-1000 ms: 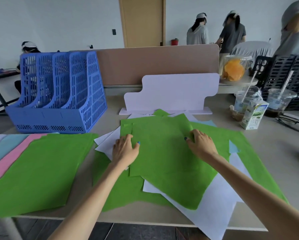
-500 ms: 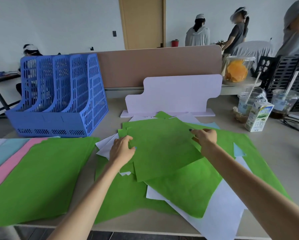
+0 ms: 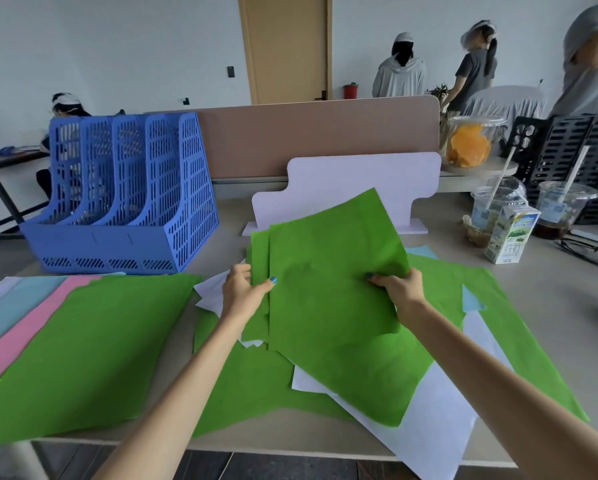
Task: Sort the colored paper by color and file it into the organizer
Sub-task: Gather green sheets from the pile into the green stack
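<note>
**gathering green sheets from the mixed pile**

the left hand is pinching the left edge of the green sheets, thumb on top. the right hand is gripping their right edge with curled fingers. the bundle is hanging above the middle of the table, its far edge tilting upward and its near corner drooping onto the white sheets of the mixed pile. at least two green sheets are showing in the grip, lying offset along the left side.

the sorted green stack is lying at the near left corner, overlapping a pink sheet and a light blue sheet. the blue organizer is standing at the far left edge, and no paper is showing in its slots.

the step appears to be collecting greens for the sorted stack. doing it well probably means:

- squaring the offset edges before carrying
- raising the drooping corner so that it is not dragging white sheets along
- checking that nothing of another colour is clinging underneath

the paper is looking thin, so a light pinch should be avoiding creases. the milk carton near the right edge is sitting well apart from a leftward path.
</note>
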The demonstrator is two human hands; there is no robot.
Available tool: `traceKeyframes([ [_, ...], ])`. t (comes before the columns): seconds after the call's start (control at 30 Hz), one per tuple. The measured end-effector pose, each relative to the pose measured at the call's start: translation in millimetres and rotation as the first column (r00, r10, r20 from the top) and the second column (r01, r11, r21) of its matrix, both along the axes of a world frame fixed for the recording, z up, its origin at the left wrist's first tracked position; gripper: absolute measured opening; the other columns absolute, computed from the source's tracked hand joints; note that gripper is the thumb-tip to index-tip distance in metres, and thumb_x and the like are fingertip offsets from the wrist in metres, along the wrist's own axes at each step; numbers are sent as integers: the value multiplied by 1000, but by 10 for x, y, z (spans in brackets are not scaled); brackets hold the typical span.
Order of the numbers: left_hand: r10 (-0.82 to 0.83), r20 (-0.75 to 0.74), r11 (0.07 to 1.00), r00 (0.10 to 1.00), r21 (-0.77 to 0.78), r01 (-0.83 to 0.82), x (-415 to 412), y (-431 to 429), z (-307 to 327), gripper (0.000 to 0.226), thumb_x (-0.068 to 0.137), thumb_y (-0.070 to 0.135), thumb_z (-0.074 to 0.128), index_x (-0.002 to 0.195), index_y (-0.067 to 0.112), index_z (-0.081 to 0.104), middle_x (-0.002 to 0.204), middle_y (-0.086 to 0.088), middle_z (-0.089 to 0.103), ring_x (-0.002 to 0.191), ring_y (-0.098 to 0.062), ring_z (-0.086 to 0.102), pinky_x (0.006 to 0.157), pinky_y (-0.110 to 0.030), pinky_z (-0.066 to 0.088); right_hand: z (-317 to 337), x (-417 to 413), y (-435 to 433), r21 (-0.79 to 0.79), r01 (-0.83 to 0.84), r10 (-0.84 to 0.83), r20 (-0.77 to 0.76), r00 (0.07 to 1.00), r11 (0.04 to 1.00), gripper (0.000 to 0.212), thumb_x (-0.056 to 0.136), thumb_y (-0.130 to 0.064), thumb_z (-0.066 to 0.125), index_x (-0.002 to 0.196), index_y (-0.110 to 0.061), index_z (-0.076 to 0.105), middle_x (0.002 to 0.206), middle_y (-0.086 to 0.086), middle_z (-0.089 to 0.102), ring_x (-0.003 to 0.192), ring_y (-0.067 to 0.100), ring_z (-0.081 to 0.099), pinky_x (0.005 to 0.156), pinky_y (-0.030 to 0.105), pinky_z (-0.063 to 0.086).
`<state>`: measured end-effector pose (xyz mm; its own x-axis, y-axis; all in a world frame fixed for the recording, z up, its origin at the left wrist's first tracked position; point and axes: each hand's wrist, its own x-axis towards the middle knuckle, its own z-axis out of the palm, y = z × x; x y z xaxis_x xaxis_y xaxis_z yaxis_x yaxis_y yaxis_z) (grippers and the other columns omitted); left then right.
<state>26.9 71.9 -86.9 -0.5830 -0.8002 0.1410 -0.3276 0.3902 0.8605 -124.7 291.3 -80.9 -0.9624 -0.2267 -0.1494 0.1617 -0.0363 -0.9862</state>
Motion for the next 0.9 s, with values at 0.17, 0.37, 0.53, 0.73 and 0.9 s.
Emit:
traceKeyframes([
  [0.17, -37, -44, 909, 998, 412, 52, -16, 126, 101, 69, 68, 30, 81, 123, 5, 48, 120, -2, 57, 106, -21, 54, 89, -35, 43, 61, 165, 27, -185, 45, -42, 19, 999, 982, 36, 70, 5, 77, 102, 0, 62, 96, 14, 66, 82, 28, 65, 76, 40, 54],
  [0.37, 94, -170, 943, 981, 332, -33, 26, 120, 151, 43, 70, 2, 79, 107, 7, 59, 105, -6, 67, 94, -24, 64, 85, -37, 52, 115, 181, 67, -197, -4, -1, -27, 1000, 980, 11, 89, -8, 64, 98, -2, 62, 90, 9, 65, 67, 16, 63, 57, 23, 55],
  [0.53, 121, -185, 989, 975, 108, -102, 181, 40, 264, 55, 77, 4, 76, 124, 2, 48, 104, -10, 63, 98, -25, 60, 86, -33, 46, 189, 40, 170, -174, -114, 111, -23, 994, 978, 20, 97, 0, 45, 114, 6, 53, 107, 17, 59, 83, 29, 65, 50, 26, 58],
  [0.73, 30, -228, 998, 973, 57, -17, 370, -127, 269, 36, 82, 0, 68, 117, 2, 58, 104, -9, 66, 89, -16, 62, 79, -22, 47, 283, -225, 266, -60, -244, 242, -50, 969, 968, 25, 96, 4, 43, 119, 4, 50, 109, 19, 60, 61, 19, 68, 52, 29, 59],
  [0.9, 43, -338, 988, 940, 156, 11, 424, -181, 244, 28, 86, -6, 61, 111, 5, 59, 98, 3, 64, 92, -8, 61, 75, -15, 45, 208, -354, 181, 103, -239, 243, -34, 969, 966, 31, 87, 17, 46, 113, 2, 55, 93, 13, 64, 70, 21, 63, 50, 23, 57],
])
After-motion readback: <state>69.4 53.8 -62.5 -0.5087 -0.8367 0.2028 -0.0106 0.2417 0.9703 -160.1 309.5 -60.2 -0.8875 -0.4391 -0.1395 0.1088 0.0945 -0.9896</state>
